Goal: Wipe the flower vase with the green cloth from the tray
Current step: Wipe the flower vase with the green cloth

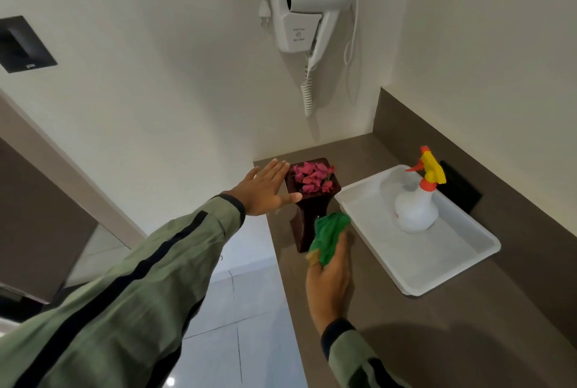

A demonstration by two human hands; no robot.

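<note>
While the right hand point(327, 275) grips the bunched green cloth point(330, 238) against the lower front of the dark flower vase point(307, 219), the left hand point(265, 188) is spread flat and open beside the vase's upper rim, thumb touching it. The vase of pink flowers point(313, 177) stands on the brown worktop point(406, 341), just left of the white tray point(452, 263) holding a spray bottle point(416, 206).

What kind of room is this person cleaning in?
Probably a hotel bathroom or vanity area: a wall-mounted hair dryer with a coiled cord hangs above a brown counter, which holds a flower vase and a spray bottle in a white tray.
</note>
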